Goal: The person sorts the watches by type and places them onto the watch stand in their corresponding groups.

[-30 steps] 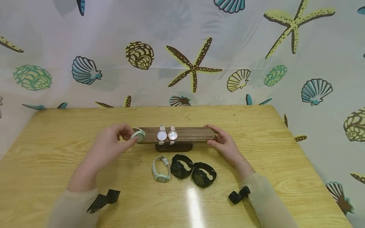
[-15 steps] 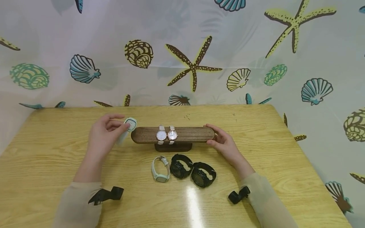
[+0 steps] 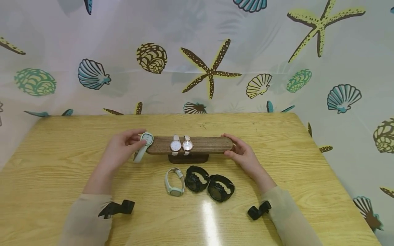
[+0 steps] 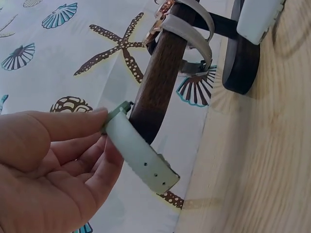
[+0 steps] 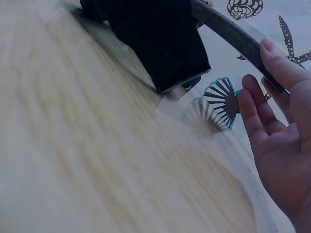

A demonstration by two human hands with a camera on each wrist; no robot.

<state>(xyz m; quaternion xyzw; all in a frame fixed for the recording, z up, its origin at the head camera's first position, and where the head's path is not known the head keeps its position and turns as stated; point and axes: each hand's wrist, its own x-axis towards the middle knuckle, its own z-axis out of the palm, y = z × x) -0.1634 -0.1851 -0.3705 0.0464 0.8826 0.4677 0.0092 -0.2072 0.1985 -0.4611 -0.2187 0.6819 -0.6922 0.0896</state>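
My left hand (image 3: 120, 150) pinches a pale mint-green watch (image 3: 147, 138) between thumb and fingers at the left end of a dark wooden watch stand (image 3: 209, 145). In the left wrist view the holed watch strap (image 4: 141, 150) hangs down, unfastened, beside the bar's tip. Two white-strapped watches with rose-gold cases, one (image 3: 175, 145) just left of the other (image 3: 187, 145), sit round the bar near its middle. With thumb and fingers, my right hand (image 3: 246, 159) holds the bar's right end; the right wrist view shows the thumb on the bar.
On the wooden table (image 3: 292, 212) in front of the stand lie a mint-green watch (image 3: 175, 192) and two black watches, one (image 3: 194, 181) beside the other (image 3: 220, 189). A cloth with shells and starfish (image 3: 209, 73) hangs behind the table.
My left hand drew the mint-green watch up and left off the bar's left end, its strap dropping loose, then brought it back right against that end. My right hand stayed put.
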